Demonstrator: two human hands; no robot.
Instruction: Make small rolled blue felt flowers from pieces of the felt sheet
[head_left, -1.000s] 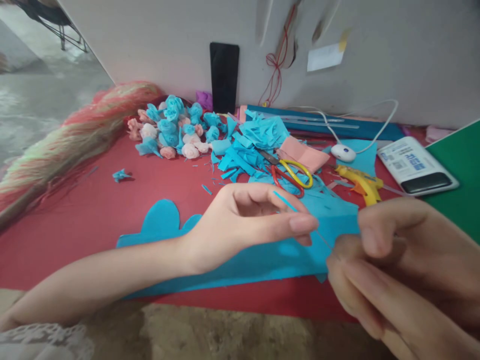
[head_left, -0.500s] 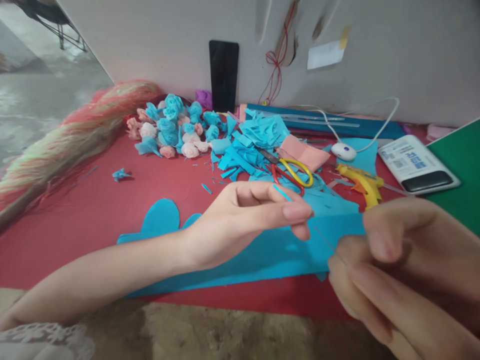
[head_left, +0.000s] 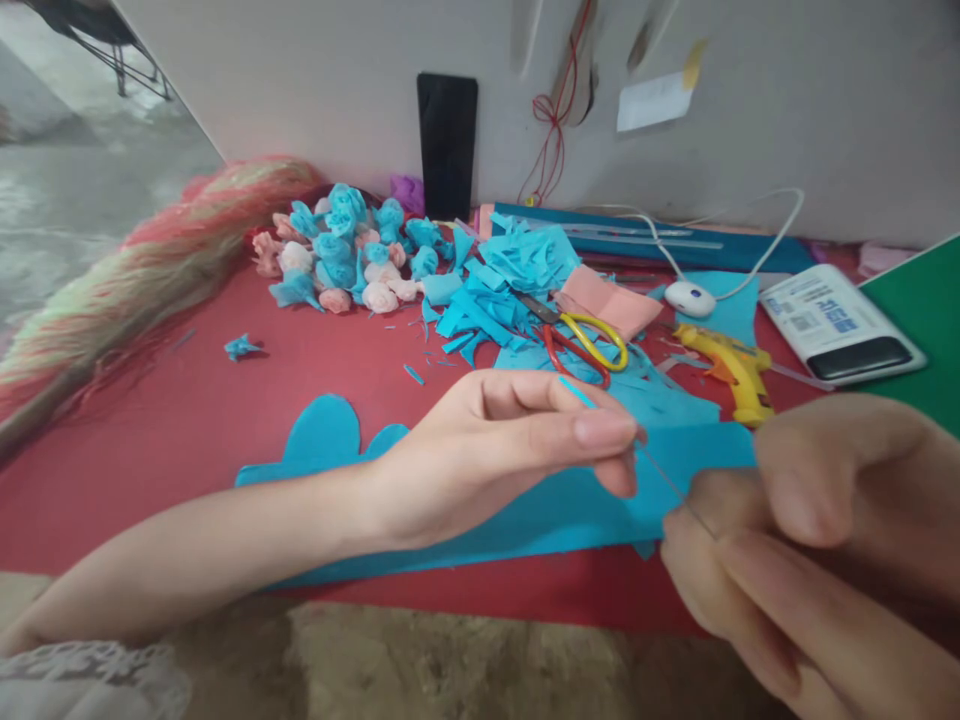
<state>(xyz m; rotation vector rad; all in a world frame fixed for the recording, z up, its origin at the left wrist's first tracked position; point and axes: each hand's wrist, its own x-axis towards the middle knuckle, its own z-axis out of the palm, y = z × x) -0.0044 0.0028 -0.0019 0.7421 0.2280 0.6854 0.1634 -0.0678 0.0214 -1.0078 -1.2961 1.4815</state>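
Note:
My left hand [head_left: 517, 440] pinches a narrow blue paper strip [head_left: 577, 392] between thumb and fingers. From its fingertips a thin wire [head_left: 671, 482] slants down to my right hand [head_left: 817, 530], whose fingers are closed on the wire's other part. Beneath both hands lies a long blue paper sheet [head_left: 540, 525] on the red table [head_left: 187, 420]. Blue rounded paper pieces [head_left: 324, 440] show behind my left forearm. Scissors [head_left: 592, 340] with yellow and red handles lie on blue scraps just beyond my left hand.
Blue and pink paper flowers [head_left: 337, 255] are heaped at the back. A yellow glue gun [head_left: 731, 370], a white power bank [head_left: 840, 325] and a white corded device [head_left: 690, 298] sit at right. A black phone [head_left: 448, 145] leans on the wall. Fringed fibre [head_left: 150, 270] covers the left edge.
Both hands have shifted slightly to the right, still joined by the thin wire. The blue strip has moved along with my left hand.

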